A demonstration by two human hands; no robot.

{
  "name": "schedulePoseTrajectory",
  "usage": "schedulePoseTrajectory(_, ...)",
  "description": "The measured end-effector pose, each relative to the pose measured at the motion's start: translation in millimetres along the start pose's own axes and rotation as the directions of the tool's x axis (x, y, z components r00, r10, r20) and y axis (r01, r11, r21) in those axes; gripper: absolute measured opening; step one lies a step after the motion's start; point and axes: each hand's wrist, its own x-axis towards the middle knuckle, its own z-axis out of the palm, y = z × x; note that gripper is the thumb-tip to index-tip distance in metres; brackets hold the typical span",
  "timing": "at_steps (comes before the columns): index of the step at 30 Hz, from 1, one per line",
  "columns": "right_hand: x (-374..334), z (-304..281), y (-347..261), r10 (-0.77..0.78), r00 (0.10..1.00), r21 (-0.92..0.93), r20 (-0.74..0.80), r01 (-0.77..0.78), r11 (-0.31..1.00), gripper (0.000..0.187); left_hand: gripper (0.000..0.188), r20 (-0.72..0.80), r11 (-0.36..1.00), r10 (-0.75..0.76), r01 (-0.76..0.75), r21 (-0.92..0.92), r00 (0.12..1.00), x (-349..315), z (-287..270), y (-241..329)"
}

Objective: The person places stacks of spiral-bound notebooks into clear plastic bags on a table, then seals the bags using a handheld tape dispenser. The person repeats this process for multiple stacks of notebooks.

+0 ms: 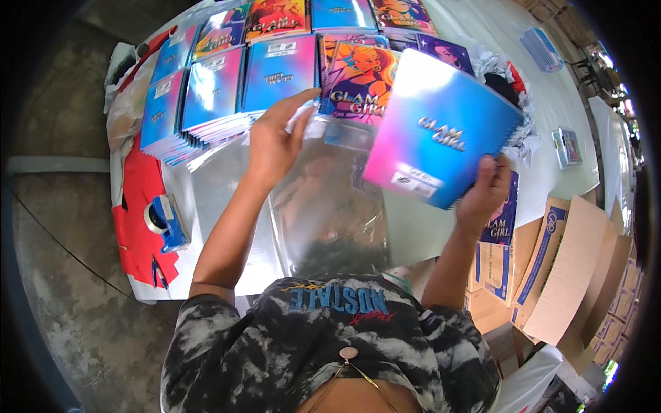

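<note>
My right hand (486, 191) grips a spiral notebook (441, 138) by its lower right edge, its blue and pink cover tilted above the table. Just behind that hand shows a purple notebook (500, 217); whether it is held too I cannot tell. My left hand (279, 134) reaches to the near right corner of a stack of blue notebooks (279, 72), thumb and fingers apart. Right of its fingertips lies a stack of notebooks with an orange and purple illustrated cover (354, 79). Clear plastic sleeves (330, 224) lie flat in front of me.
More notebook stacks (215, 86) fill the table's far left. A blue tape dispenser (169, 221) sits on red material (141, 206) by the left edge. Open cardboard boxes (564, 268) stand at the right. Crumpled plastic (527, 127) and small notebook packs (540, 49) lie farther off.
</note>
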Motion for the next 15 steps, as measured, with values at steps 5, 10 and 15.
schedulePoseTrajectory(5, -33, 26, -25, 0.157, 0.986, 0.552, -0.048, -0.105, 0.827, 0.027, 0.057, 0.109, 0.779, 0.321, -0.327, 0.535, 0.941, 8, 69, -46)
schedulePoseTrajectory(10, -37, 26, -38, 0.194, 0.981, 0.58, -0.001, -0.157, 0.799, 0.032, 0.043, 0.219, 0.936, 0.046, -0.119, 0.331, 0.975, 43, 62, -55)
schedulePoseTrajectory(15, -113, 77, -9, 0.426, 0.854, 0.47, 0.297, -0.519, 0.714, 0.021, 0.033, -0.18, 0.982, -0.039, 0.005, -0.189, 0.983, -13, -50, -5)
